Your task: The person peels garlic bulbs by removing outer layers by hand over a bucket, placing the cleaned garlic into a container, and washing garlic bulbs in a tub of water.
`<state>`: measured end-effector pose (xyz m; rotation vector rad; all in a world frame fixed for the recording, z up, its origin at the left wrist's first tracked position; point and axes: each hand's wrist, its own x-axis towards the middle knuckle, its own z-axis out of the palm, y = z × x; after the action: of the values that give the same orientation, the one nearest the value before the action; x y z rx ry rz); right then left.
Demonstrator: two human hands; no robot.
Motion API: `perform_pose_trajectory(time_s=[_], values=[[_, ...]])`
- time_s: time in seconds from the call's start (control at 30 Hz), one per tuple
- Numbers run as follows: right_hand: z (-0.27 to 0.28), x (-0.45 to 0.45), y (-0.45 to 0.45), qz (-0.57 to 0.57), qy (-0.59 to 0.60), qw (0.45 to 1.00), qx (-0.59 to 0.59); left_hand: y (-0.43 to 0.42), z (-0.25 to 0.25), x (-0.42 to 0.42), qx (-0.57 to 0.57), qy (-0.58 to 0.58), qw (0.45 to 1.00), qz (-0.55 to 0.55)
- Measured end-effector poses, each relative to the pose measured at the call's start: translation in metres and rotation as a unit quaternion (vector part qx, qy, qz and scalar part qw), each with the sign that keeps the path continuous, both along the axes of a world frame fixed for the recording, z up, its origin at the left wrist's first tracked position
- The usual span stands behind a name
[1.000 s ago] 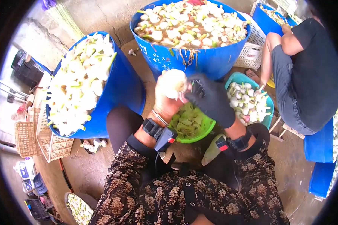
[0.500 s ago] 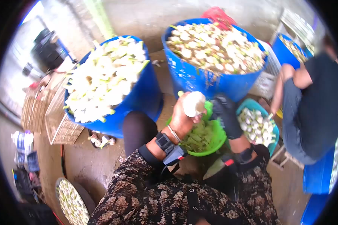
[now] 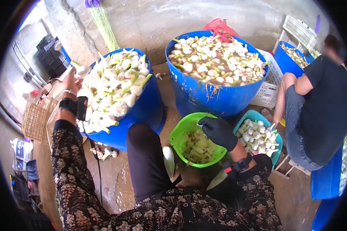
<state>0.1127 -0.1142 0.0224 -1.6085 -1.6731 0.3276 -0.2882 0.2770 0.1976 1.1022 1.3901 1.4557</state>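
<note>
My left hand (image 3: pixel 70 82) is raised at the left rim of a blue tub (image 3: pixel 152 96) heaped with peeled garlic bulbs. A white garlic bulb (image 3: pixel 81 70) with a short green stem is at its fingers. Over the bright green basin (image 3: pixel 177 140), my right hand (image 3: pixel 219 133) in a black glove has its fingers closed. A small pale bit shows at those fingertips; what they hold is too small to name. Pale green leafy peelings (image 3: pixel 198 148) lie in the basin.
A second blue tub (image 3: pixel 196 96) holds bulbs in murky water. To the right are a teal basin (image 3: pixel 277 148) of bulbs and a seated person (image 3: pixel 320 104) in dark clothes. Wicker baskets (image 3: pixel 36 123) stand left; loose bulbs (image 3: pixel 104 153) lie on the floor.
My left hand has swung from above the green basin to the left tub with the bulb. My right hand has moved down and left over the basin. The view has shifted too.
</note>
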Motion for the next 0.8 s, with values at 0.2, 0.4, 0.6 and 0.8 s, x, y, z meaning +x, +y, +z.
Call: perform_pose_trajectory(time_s=[0.2,0.4,0.6,0.8], values=[[-0.002,0.009,0.01,-0.007,0.002,1.0,0.014,-0.044,-0.024,0.046,-0.024,0.001,0.986,-0.164],[0.005,0.018,0.026,-0.004,0.154,0.988,-0.006,-0.196,-0.1,0.21,0.043,-0.12,0.84,-0.528],[0.018,0.053,0.042,-0.034,0.063,0.997,0.033,-0.248,-0.144,0.298,-0.198,-0.195,0.774,-0.57],[0.088,0.093,0.134,-0.051,-0.098,0.993,0.03,-0.213,-0.155,0.301,-0.137,-0.309,0.811,-0.478]])
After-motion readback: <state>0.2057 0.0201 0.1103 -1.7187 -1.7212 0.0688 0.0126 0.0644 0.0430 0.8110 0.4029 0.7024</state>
